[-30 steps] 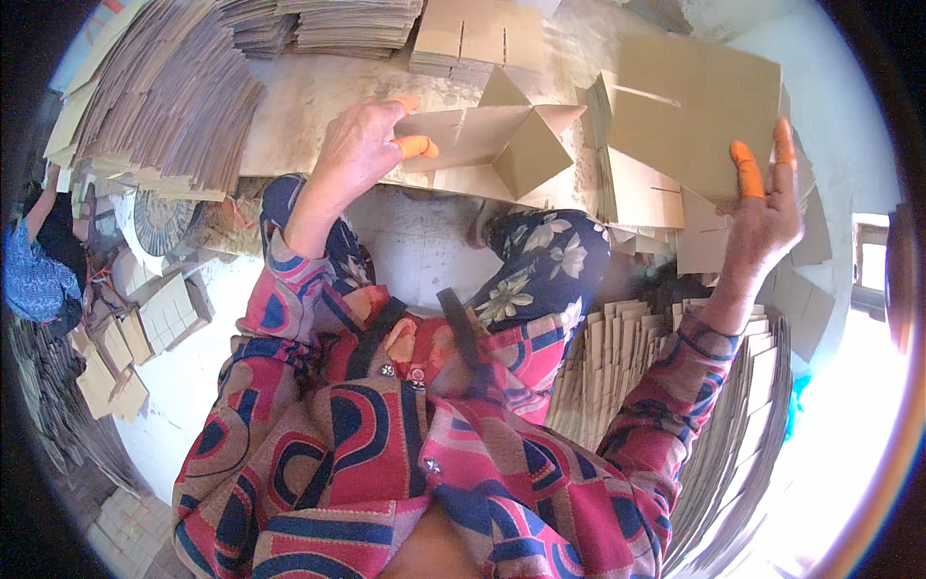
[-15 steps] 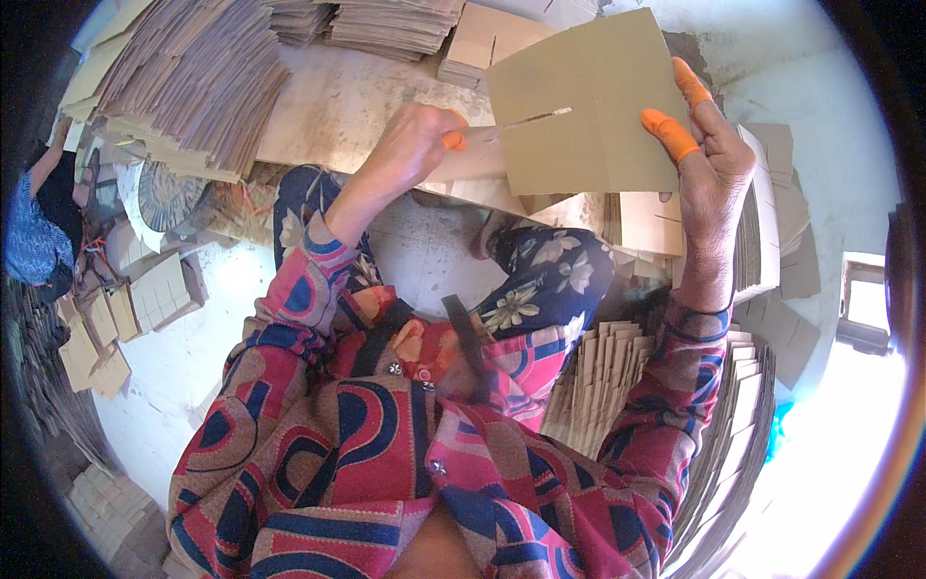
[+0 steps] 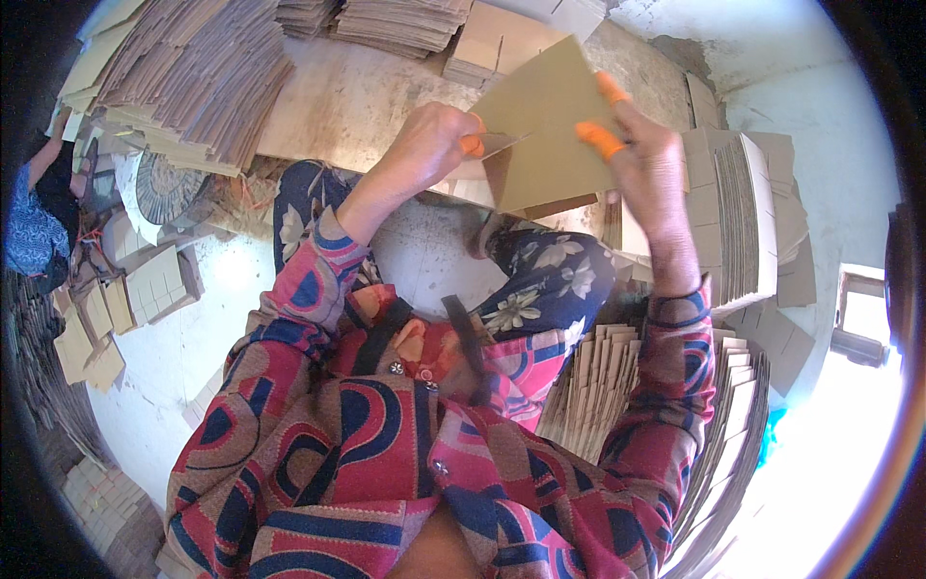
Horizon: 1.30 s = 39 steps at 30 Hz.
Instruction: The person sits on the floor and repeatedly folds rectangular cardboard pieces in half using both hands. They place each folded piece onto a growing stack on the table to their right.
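My right hand (image 3: 651, 164), with orange finger cots on its thumb and a finger, grips a flat brown cardboard sheet (image 3: 550, 125) by its right side, tilted above the bench. My left hand (image 3: 434, 145) is closed at the sheet's left side, an orange cot on one finger. From its fingers a second cardboard piece (image 3: 496, 172), seen nearly edge-on, reaches toward a slit in the sheet. How far the two pieces overlap is partly hidden. Both hands are over the near edge of a wooden bench (image 3: 338, 106).
Tall cardboard stacks (image 3: 193, 77) stand at the bench's left, with a slotted stack (image 3: 482, 48) at the back. Another stack (image 3: 743, 222) rises at the right. Standing cardboard pieces (image 3: 598, 376) fill the space beside my right leg. Another person's sleeve (image 3: 39, 222) shows far left.
My right hand and its sheet have moved left and slightly down, and the sheet has turned. My left hand has shifted a little to the right.
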Motion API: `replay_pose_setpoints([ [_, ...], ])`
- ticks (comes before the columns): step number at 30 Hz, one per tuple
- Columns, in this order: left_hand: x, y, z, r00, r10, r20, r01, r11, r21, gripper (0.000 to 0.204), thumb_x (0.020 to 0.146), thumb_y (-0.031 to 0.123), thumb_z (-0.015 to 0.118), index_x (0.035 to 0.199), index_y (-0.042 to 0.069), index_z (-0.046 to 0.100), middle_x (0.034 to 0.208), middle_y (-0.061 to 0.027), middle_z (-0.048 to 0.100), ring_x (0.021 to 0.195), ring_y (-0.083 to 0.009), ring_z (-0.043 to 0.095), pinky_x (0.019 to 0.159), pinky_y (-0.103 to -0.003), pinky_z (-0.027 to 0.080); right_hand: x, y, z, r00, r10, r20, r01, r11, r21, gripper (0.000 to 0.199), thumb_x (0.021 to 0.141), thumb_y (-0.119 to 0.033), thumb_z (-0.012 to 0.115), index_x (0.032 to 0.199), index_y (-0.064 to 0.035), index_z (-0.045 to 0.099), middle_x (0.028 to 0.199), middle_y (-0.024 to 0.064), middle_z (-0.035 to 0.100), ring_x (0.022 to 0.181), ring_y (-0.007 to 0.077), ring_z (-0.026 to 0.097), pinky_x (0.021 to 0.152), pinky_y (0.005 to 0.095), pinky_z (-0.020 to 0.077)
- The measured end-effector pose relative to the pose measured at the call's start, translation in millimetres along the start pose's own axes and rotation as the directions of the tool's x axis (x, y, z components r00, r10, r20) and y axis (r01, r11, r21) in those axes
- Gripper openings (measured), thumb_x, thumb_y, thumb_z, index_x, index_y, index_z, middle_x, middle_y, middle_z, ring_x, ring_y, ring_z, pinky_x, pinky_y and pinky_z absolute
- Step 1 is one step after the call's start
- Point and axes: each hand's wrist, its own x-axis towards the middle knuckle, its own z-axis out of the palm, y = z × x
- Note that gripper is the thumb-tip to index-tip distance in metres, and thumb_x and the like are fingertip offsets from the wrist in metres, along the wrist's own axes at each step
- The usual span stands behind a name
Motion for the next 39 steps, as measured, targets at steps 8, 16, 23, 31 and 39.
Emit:
replay_pose_setpoints([
  [8, 3, 3, 1, 0.998, -0.06, 0.005, 0.06, 0.997, -0.057, 0.011, 0.079, 0.004, 0.066, 0.088, 0.0, 0.07, 0.076, -0.019, 0.066, 0.066, -0.0313, 0.065, 0.062, -0.037, 0.05, -10, 25, 35, 0.98, -0.111, 0.164, 0.154, 0.947, -0.281, 0.076, 0.085, -0.006, 0.066, 0.149, -0.0074, 0.026, 0.082, 0.0245, 0.066, 0.07, 0.0384, 0.064, 0.063, 0.041, 0.0525],
  [16, 2, 18, -5, 0.988, -0.143, 0.06, 0.142, 0.99, 0.027, 0.016, 0.079, 0.009, 0.069, 0.092, 0.0, 0.07, 0.084, -0.0181, 0.068, 0.074, -0.0314, 0.066, 0.067, -0.037, 0.051, -25, 9, 60, 0.92, 0.117, 0.375, 0.088, 0.869, -0.487, 0.084, 0.081, -0.029, 0.074, 0.144, 0.0022, 0.027, 0.074, 0.0162, 0.065, 0.068, 0.04, 0.065, 0.062, 0.0462, 0.0528],
  [23, 11, 26, 6, 0.961, 0.251, -0.118, -0.201, 0.923, 0.327, 0.05, 0.074, 0.01, 0.072, 0.122, 0.004, 0.058, 0.126, -0.0145, 0.057, 0.118, -0.0359, 0.051, 0.094, -0.043, 0.043, -12, 34, 29, 0.975, -0.202, -0.094, 0.108, 0.796, -0.596, 0.104, 0.073, -0.066, 0.067, 0.138, 0.0082, 0.035, 0.101, 0.0208, 0.064, 0.098, 0.0396, 0.061, 0.09, 0.0528, 0.0438],
  [31, 29, 18, 9, 0.953, 0.277, 0.12, -0.3, 0.915, 0.27, 0.06, 0.07, 0.003, 0.066, 0.129, 0.007, 0.054, 0.125, -0.0108, 0.059, 0.117, -0.0302, 0.053, 0.096, -0.042, 0.04, -18, 41, 37, 0.941, 0.033, 0.336, 0.063, 0.961, -0.27, 0.045, 0.086, -0.023, 0.063, 0.121, 0.0024, 0.05, 0.084, 0.0227, 0.066, 0.084, 0.0409, 0.065, 0.074, 0.0479, 0.0509],
  [39, 25, -18, 23, 0.934, 0.301, 0.195, -0.31, 0.951, 0.019, 0.026, 0.076, 0.01, 0.061, 0.101, 0.015, 0.066, 0.07, -0.0021, 0.063, 0.071, -0.0223, 0.061, 0.066, -0.037, 0.045, -31, 54, 58, 0.905, -0.381, 0.189, 0.422, 0.856, -0.298, 0.051, 0.079, 0.002, 0.055, 0.13, 0.0043, 0.049, 0.082, 0.0162, 0.065, 0.067, 0.0313, 0.064, 0.058, 0.0395, 0.0503],
])
